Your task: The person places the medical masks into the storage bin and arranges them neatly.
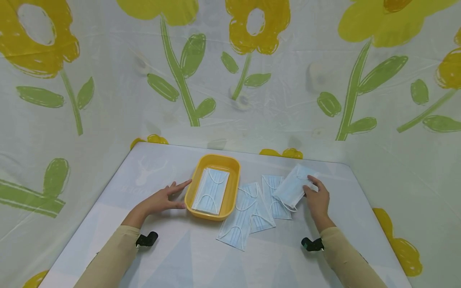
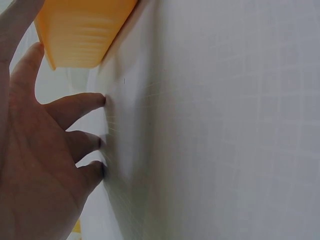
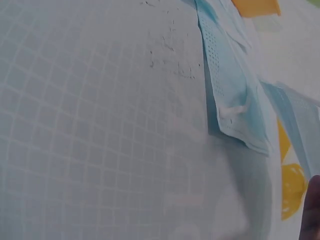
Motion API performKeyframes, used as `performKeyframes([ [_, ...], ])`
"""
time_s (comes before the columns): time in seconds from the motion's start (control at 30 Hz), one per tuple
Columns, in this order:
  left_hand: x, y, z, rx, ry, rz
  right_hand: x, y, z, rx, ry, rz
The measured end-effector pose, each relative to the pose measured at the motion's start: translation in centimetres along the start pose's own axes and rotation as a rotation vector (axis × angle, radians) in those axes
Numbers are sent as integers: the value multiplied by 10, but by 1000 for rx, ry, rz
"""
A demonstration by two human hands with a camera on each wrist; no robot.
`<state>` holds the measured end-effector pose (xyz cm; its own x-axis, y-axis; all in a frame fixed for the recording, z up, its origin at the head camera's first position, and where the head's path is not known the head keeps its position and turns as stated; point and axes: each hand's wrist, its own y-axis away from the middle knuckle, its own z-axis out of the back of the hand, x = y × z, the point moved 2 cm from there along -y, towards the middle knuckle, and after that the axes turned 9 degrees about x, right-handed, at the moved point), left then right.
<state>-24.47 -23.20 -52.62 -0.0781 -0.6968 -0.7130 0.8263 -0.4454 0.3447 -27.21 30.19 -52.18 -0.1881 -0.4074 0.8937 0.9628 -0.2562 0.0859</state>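
My right hand (image 1: pixel 318 199) pinches a light blue face mask (image 1: pixel 292 187) by its right edge, between thumb and fingers. That mask tilts above the table and overlaps another flat mask (image 1: pixel 281 212); its ear loop hangs at the lower end. My left hand (image 1: pixel 162 200) has its fingers spread, with index finger and thumb at the left side of a yellow tray (image 1: pixel 235 196). In the left wrist view, the other fingertips (image 2: pixel 97 100) rest close to the tabletop. Inside the tray lies a pile of masks (image 1: pixel 212 188) with white ear loops.
Two more masks, one in front (image 1: pixel 235 228) and one partly under it (image 1: pixel 262 220), lie overlapping right of the tray. The pale table (image 1: pixel 173 256) ends at a flower-printed cloth (image 1: pixel 281 108) behind and at the sides.
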Motion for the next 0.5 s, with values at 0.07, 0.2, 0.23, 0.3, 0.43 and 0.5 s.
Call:
performKeyframes([
  [0.07, 0, 0, 0, 0, -1, -2, 2, 1, -1, 3, -6, 3],
  [0.2, 0, 1, 0, 0, 3, -1, 4, 3, -4, 12, -17, 8],
  [0.23, 0, 1, 0, 0, 3, -1, 5, 3, -5, 14, -18, 11],
  [0.3, 0, 1, 1, -1, 3, 2, 6, 4, -6, 20, -26, 16],
  [0.43, 0, 0, 1, -1, -4, 11, 9, 5, -9, 24, -41, 24],
  [0.5, 0, 0, 0, -1, -6, 15, 10, 5, -10, 26, -42, 23],
])
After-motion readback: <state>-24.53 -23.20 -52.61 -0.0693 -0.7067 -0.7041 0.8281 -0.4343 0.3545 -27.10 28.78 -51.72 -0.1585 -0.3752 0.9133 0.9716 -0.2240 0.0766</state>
